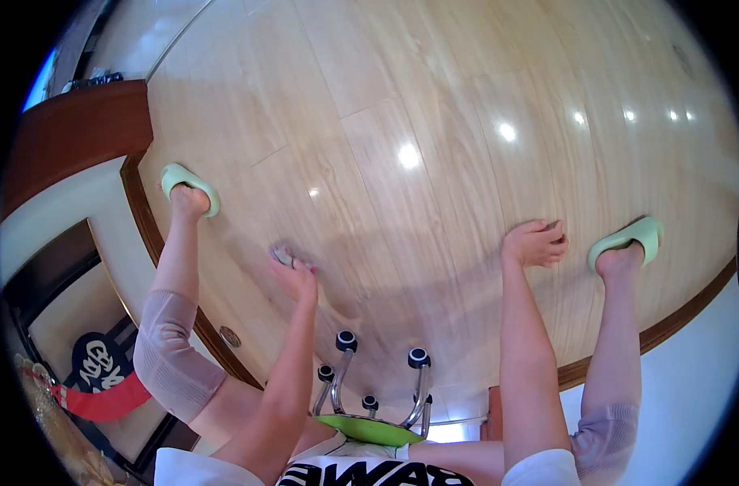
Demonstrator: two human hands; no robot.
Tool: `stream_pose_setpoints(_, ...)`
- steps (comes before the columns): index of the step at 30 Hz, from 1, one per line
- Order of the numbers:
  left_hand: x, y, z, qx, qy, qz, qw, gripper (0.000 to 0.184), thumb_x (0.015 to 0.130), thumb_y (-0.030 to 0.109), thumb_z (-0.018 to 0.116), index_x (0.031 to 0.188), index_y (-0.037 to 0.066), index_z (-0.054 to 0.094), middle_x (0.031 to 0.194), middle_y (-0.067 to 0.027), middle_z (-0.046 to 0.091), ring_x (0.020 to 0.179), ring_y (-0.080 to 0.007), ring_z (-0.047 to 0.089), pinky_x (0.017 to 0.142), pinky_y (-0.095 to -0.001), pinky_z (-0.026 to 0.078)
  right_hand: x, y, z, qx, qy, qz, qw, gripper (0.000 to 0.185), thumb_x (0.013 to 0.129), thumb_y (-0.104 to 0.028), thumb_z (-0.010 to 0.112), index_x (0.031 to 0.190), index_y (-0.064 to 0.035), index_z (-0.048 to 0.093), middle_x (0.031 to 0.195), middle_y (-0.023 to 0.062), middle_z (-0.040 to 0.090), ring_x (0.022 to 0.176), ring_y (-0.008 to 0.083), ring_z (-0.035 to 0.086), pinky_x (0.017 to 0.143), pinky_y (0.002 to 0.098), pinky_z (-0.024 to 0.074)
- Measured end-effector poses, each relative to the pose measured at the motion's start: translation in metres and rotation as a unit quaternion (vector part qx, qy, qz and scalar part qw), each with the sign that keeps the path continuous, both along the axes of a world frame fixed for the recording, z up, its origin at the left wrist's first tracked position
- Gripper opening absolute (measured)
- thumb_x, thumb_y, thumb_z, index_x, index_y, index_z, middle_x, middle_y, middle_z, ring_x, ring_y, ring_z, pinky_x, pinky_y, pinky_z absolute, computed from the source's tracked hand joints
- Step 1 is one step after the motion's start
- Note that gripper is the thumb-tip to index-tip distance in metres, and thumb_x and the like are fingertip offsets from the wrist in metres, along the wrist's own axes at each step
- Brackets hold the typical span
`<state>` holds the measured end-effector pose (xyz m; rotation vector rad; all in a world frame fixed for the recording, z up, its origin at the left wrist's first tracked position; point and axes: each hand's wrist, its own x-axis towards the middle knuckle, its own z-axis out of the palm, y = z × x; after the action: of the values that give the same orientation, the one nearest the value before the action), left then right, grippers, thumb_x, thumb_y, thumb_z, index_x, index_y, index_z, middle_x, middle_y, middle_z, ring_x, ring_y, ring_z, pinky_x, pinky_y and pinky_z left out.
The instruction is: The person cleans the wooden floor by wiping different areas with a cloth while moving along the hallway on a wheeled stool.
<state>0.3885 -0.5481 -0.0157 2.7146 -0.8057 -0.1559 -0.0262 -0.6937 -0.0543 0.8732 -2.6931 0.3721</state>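
Observation:
Out in front of the stool, my left hand (292, 277) is closed around a small greyish object (283, 257), whose kind I cannot make out. It is above the wood-look floor (434, 243), between my legs. Farther right, my right hand (534, 243) has its fingers curled inward. Something small and dark (554, 226) shows at those fingers, too unclear to name. The right hand is nearest to the light green slipper (649, 236) on my right foot. Another light green slipper (210, 198) is on my left foot.
I sit on a green stool (369, 429) with chrome legs and black casters. Dark brown skirting (142, 202) edges the floor on the left. A framed panel (102, 324) and a red band (106, 398) are beyond my left knee. A white wall (693, 348) stands right.

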Motion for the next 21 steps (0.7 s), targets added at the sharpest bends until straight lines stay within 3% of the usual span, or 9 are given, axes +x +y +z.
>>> stream_pose_setpoints(2,-0.002,0.013,-0.002,0.096,-0.061,-0.06,0.992,0.049,0.082,0.005,0.056,0.131,0.004,0.054,0.119,-0.0179,0.06,0.099,-0.0375,0.063,0.083,-0.0469,0.054,0.006,0.001,0.0,-0.004,0.006,0.007,1.0,0.042,0.092,-0.026,0.055,0.133,-0.0139,0.052,0.135,0.0193,0.042,0.124,0.0387,0.041,0.098,0.057,0.034)
stream_pose_setpoints(4,-0.041,-0.033,-0.007,0.022,0.045,0.001,0.999,0.054,0.083,0.014,0.06,0.135,0.004,0.051,0.123,-0.0212,0.059,0.116,-0.0408,0.054,0.098,-0.0491,0.044,0.013,-0.001,0.002,-0.004,0.018,0.013,1.0,0.042,0.092,-0.026,0.055,0.132,-0.0136,0.052,0.134,0.0193,0.043,0.123,0.0388,0.041,0.098,0.0572,0.0338)
stream_pose_setpoints(7,-0.111,-0.122,-0.008,-0.092,0.097,0.001,0.991,0.05,0.084,0.015,0.058,0.132,0.003,0.055,0.122,-0.0214,0.06,0.114,-0.0397,0.056,0.097,-0.0484,0.045,0.028,0.002,0.004,0.011,0.016,0.009,1.0,0.042,0.092,-0.025,0.055,0.132,-0.0129,0.052,0.134,0.0191,0.043,0.123,0.0392,0.041,0.098,0.0572,0.0334)
stream_pose_setpoints(10,-0.186,-0.222,0.021,-0.172,0.296,-0.152,0.927,0.046,0.086,0.014,0.057,0.131,0.003,0.056,0.116,-0.02,0.062,0.108,-0.0375,0.06,0.094,-0.0483,0.047,0.032,0.003,0.002,0.003,0.023,0.007,1.0,0.041,0.092,-0.025,0.054,0.131,-0.0131,0.052,0.133,0.0189,0.043,0.123,0.0391,0.041,0.098,0.0569,0.033)
stream_pose_setpoints(12,-0.194,-0.255,0.051,-0.192,0.264,-0.214,0.921,0.048,0.084,0.01,0.06,0.132,0.002,0.054,0.113,-0.0185,0.061,0.106,-0.0348,0.061,0.091,-0.0476,0.049,0.035,0.002,0.001,-0.013,0.022,0.014,1.0,0.04,0.092,-0.026,0.054,0.13,-0.0133,0.052,0.133,0.0188,0.042,0.123,0.0387,0.041,0.098,0.0568,0.0327)
stream_pose_setpoints(14,-0.18,-0.269,0.072,-0.208,0.181,-0.217,0.937,0.047,0.085,0.009,0.061,0.13,0.001,0.055,0.114,-0.0179,0.061,0.108,-0.0341,0.061,0.093,-0.0477,0.048,0.04,0.003,0.006,-0.026,0.022,0.019,0.999,0.039,0.092,-0.026,0.053,0.13,-0.0134,0.051,0.134,0.0187,0.042,0.124,0.0383,0.04,0.098,0.0569,0.0324)
stream_pose_setpoints(16,-0.11,-0.253,0.028,-0.311,0.301,-0.095,0.896,0.04,0.087,0.004,0.058,0.127,0.001,0.056,0.111,-0.0157,0.062,0.091,-0.028,0.066,0.069,-0.042,0.053,0.039,0.005,0.007,-0.003,0.005,0.005,1.0,0.039,0.093,-0.027,0.051,0.13,-0.0135,0.051,0.134,0.0186,0.042,0.124,0.0378,0.04,0.098,0.0571,0.0324)
stream_pose_setpoints(19,-0.02,-0.239,0.041,-0.255,0.197,-0.004,0.947,0.03,0.092,0.003,0.053,0.122,0.0,0.057,0.101,-0.0134,0.064,0.065,-0.0211,0.068,0.044,-0.0348,0.052,0.033,0.008,0.005,0.016,0.003,-0.001,1.0,0.04,0.094,-0.029,0.049,0.131,-0.0133,0.05,0.134,0.0185,0.042,0.125,0.0374,0.039,0.098,0.0575,0.0324)
stream_pose_setpoints(21,0.05,-0.225,0.028,-0.178,0.028,0.03,0.983,0.034,0.09,0.01,0.058,0.123,0.0,0.058,0.105,-0.0185,0.064,0.093,-0.0311,0.066,0.073,-0.0455,0.052,0.03,0.008,0.003,0.014,0.017,0.011,1.0,0.04,0.095,-0.03,0.049,0.132,-0.0132,0.05,0.134,0.0184,0.043,0.125,0.0374,0.039,0.097,0.0575,0.0325)
